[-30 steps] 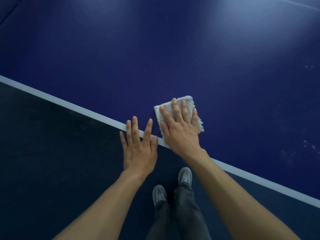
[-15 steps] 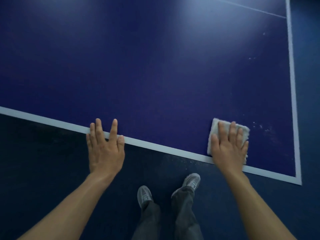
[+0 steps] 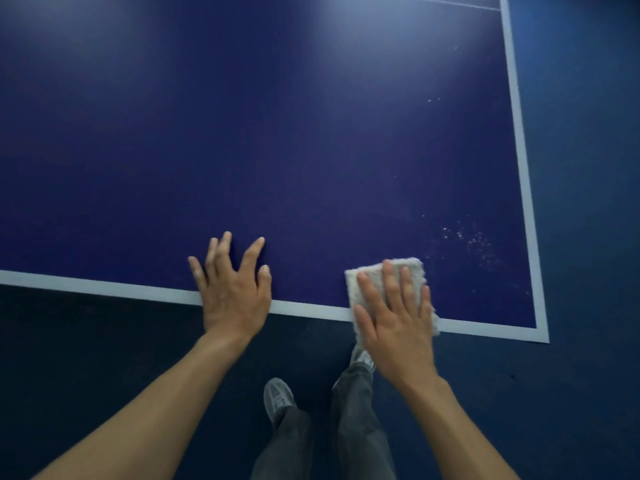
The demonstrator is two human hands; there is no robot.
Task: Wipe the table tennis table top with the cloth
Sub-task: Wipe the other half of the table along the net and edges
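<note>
Dark blue table tennis table top fills most of the view, with a pale glare from a lamp near its far part. On it, the right hand lies flat on a light grey cloth. Its fingers are straight and a little spread, and they press the cloth down without curling around it. The cloth is under the palm and fingers. Its far edge and left side show beyond the fingertips, and its near end hangs slightly over the white edge line. It is roughly rectangular, and its long axis runs from the near edge toward the far side of the table, leaning a little left.

The left hand rests flat on the bare top, well apart from the cloth. Its fingers are spread and its heel is over the edge line. Small white specks lie just beyond the cloth, near the right side line. Below the table edge, grey shoes and dark trousers stand on a dark floor.
</note>
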